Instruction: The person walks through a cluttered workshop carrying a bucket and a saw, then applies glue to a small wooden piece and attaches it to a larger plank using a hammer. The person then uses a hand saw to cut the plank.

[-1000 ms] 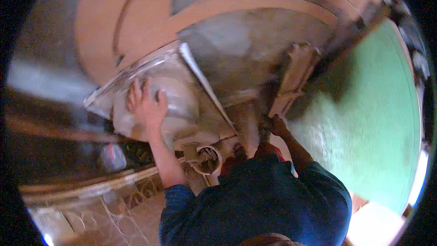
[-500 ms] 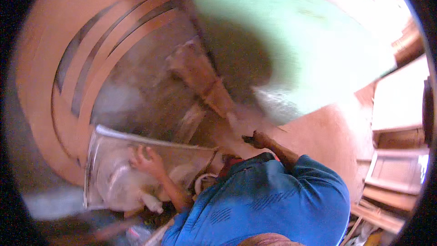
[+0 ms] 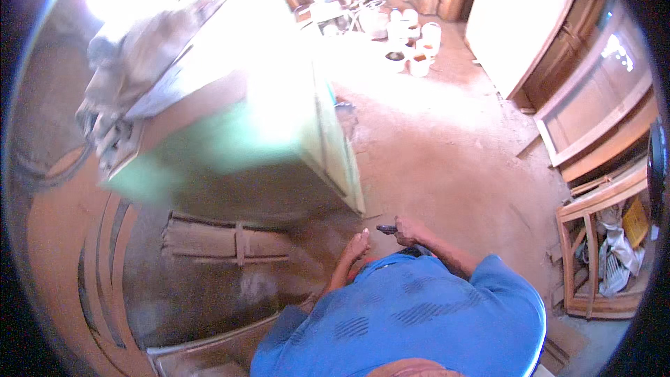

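The right grip (image 3: 407, 231) is clamped on a small dark object (image 3: 385, 228), which juts out toward the left grip (image 3: 359, 243), near but apart; whether the left's fingers are closed, I cannot tell.

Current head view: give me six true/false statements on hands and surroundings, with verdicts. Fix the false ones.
1. The right hand holds a small dark object. True.
2. The left hand grips that same object. False: the left hand is apart from it, to its left.
3. White containers stand on the floor beyond the hands. True.
4. The green box-like piece lies to the right of both hands. False: it is ahead of them, to the left.
5. A yellow item shows within the opening of a wooden frame at right. True.
6. The blue shirt is unmarked. False: dark striped patches show on it.
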Action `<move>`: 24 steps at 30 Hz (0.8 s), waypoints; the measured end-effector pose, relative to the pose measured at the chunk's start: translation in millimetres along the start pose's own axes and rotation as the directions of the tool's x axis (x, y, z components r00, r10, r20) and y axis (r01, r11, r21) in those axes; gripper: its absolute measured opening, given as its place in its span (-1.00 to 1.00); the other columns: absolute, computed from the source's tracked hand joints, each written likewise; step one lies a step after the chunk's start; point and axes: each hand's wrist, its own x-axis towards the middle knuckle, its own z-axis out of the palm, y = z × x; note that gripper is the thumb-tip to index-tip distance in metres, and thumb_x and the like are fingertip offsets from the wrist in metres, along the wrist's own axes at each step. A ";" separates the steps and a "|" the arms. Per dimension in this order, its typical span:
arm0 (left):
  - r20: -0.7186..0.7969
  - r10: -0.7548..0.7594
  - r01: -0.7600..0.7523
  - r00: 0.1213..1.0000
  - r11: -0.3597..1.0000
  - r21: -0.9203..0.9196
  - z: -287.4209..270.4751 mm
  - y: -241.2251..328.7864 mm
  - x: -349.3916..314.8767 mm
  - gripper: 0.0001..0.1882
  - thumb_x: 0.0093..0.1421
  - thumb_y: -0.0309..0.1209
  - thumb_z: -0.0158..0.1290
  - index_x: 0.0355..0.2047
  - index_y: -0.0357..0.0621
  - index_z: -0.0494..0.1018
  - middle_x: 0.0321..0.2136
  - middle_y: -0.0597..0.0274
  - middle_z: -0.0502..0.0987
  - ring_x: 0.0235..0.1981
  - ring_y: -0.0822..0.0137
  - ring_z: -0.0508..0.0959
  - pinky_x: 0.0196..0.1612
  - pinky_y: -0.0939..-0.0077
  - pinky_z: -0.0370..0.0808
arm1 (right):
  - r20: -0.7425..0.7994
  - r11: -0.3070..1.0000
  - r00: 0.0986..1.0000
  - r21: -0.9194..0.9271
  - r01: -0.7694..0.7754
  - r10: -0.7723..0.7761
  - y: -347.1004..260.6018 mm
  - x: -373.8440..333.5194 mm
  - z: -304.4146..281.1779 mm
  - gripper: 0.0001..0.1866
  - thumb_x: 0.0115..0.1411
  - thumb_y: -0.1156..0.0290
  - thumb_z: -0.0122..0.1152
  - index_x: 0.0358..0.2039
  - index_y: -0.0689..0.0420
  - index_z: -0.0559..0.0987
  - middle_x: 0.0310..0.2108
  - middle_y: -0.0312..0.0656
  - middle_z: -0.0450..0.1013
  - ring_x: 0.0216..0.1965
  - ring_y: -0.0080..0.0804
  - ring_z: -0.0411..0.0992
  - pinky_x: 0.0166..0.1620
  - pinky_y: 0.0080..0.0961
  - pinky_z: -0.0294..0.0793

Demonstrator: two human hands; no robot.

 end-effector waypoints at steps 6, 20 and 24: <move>0.292 -0.183 0.309 0.939 0.822 -0.478 46.0 129.2 59.9 -0.08 0.28 0.45 -0.33 -0.06 -0.23 0.54 -0.30 0.00 0.66 -0.26 0.09 0.65 -0.26 0.16 0.57 | -0.307 0.998 0.950 0.052 -0.047 0.060 49.8 -58.4 -93.9 -0.61 0.04 0.40 0.21 -0.12 0.33 0.48 -0.18 0.21 0.53 -0.14 0.14 0.57 -0.13 -0.03 0.59; 0.513 0.130 0.387 0.849 0.507 -0.770 16.2 298.7 290.7 -0.62 0.30 -0.19 0.10 -0.09 -0.30 0.50 -0.17 -0.07 0.65 -0.20 -0.01 0.68 -0.09 0.07 0.65 | -0.565 0.932 0.787 0.082 0.353 -0.248 183.7 83.6 -262.0 -0.66 0.17 0.34 0.22 -0.07 0.19 0.49 0.01 0.06 0.43 0.07 0.08 0.42 0.11 -0.09 0.45; 0.332 -0.029 0.293 0.943 0.544 -0.786 8.0 393.8 364.5 -0.63 0.33 -0.28 0.06 0.00 -0.33 0.45 -0.05 -0.14 0.60 -0.05 -0.04 0.62 0.10 0.10 0.57 | -0.523 0.997 0.851 -0.076 0.008 -0.047 306.8 95.0 -322.0 -0.68 0.19 0.28 0.10 -0.12 0.14 0.62 0.00 0.11 0.52 0.08 0.11 0.44 0.15 -0.14 0.45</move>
